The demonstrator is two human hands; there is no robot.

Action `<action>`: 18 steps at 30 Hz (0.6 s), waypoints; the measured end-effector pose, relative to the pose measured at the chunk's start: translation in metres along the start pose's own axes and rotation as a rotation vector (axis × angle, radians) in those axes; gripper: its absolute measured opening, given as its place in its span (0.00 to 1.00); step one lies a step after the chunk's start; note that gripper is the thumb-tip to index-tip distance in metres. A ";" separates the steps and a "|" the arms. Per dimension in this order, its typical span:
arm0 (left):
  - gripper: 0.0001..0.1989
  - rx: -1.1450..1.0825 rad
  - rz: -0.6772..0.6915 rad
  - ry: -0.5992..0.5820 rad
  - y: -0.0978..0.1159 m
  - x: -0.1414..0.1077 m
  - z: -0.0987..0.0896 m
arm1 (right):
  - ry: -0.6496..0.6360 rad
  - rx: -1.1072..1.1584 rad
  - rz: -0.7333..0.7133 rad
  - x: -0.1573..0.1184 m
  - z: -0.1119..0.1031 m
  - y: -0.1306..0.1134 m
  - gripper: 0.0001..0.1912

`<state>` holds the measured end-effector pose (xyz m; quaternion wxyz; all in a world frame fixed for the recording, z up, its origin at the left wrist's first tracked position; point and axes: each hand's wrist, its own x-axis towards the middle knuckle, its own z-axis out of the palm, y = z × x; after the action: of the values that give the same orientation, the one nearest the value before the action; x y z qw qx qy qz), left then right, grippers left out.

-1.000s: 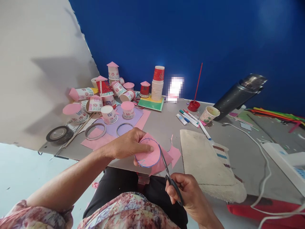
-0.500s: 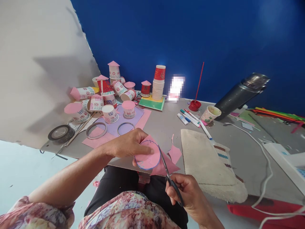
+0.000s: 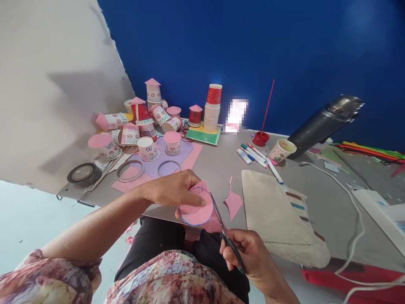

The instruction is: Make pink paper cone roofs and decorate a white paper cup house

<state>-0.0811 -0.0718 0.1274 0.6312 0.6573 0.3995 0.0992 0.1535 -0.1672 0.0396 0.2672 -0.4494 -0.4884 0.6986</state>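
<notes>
My left hand (image 3: 180,190) pinches a piece of pink paper (image 3: 196,209) that carries a blue-drawn circle, thumb on top and fingers underneath. In my right hand (image 3: 248,253) is a pair of black-handled scissors (image 3: 224,230), fingers through the loops. The blades look nearly closed and lie along the circle's right edge, with a flap of the paper behind and below them. A pink paper scrap (image 3: 233,204) rests on the table just right of the blades.
Decorated paper cups (image 3: 147,150) with pink tops crowd the back left, near tape rolls (image 3: 85,174). A cup stack (image 3: 211,109), markers (image 3: 253,155), a patterned cup (image 3: 282,150) and a dark flask (image 3: 325,122) stand behind. A cream cloth (image 3: 272,211) lies at right.
The pink flap right of the blades has swung down and back, so less of it shows. Both hands keep nearly the same place; the view has shifted slightly.
</notes>
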 end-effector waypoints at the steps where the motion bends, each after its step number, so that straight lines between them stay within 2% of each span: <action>1: 0.10 0.006 -0.004 -0.004 0.000 0.000 0.000 | 0.002 0.002 0.005 0.000 0.000 0.001 0.24; 7: 0.11 0.012 0.003 -0.050 0.001 -0.001 -0.005 | 0.008 0.017 0.011 0.001 0.001 0.008 0.24; 10: 0.11 -0.032 0.018 -0.015 -0.004 -0.002 -0.007 | 0.020 0.019 -0.019 0.002 0.001 0.010 0.26; 12: 0.11 -0.102 0.034 0.074 -0.011 -0.004 -0.005 | 0.030 0.020 -0.027 0.003 0.000 0.011 0.28; 14: 0.12 -0.214 0.048 0.226 -0.021 -0.006 0.002 | 0.022 0.013 -0.031 0.003 0.001 0.010 0.29; 16: 0.14 -0.366 0.093 0.401 -0.032 -0.008 0.014 | 0.019 0.007 -0.034 0.004 0.001 0.011 0.29; 18: 0.16 -0.530 0.119 0.518 -0.043 -0.009 0.029 | 0.035 0.007 -0.033 0.005 0.002 0.014 0.29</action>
<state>-0.0855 -0.1043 0.0866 0.6506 0.4460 0.4677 0.3987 0.1505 -0.1695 0.0250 0.2890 -0.4524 -0.4887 0.6877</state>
